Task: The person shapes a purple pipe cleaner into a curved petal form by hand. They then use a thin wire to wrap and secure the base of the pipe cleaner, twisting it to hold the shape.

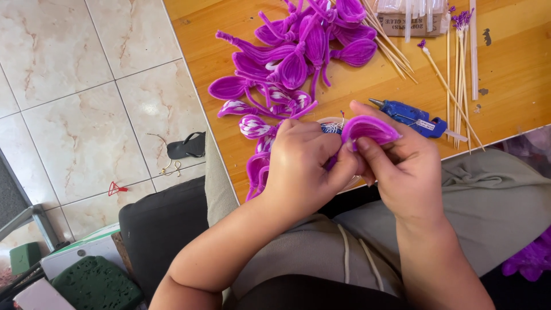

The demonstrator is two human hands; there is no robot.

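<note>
At about one o'clock on the wooden table I see a brown cardboard box [408, 24] with dark print, holding clear sticks, and at three o'clock a small white label [426, 124] on the blue glue gun [412, 117].

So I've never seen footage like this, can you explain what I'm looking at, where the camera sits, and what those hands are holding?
There is one picture, taken by a camera worn on a person's head, looking down at their lap and two bare hands. The left hand and right hand together pinch a curved purple fuzzy-wire petal. Beyond them is an orange wooden table with a pile of similar purple fuzzy-wire petals, thin wooden sticks, and a blue glue gun. To the left, on the pale tiled floor, lies a black sandal.
</note>
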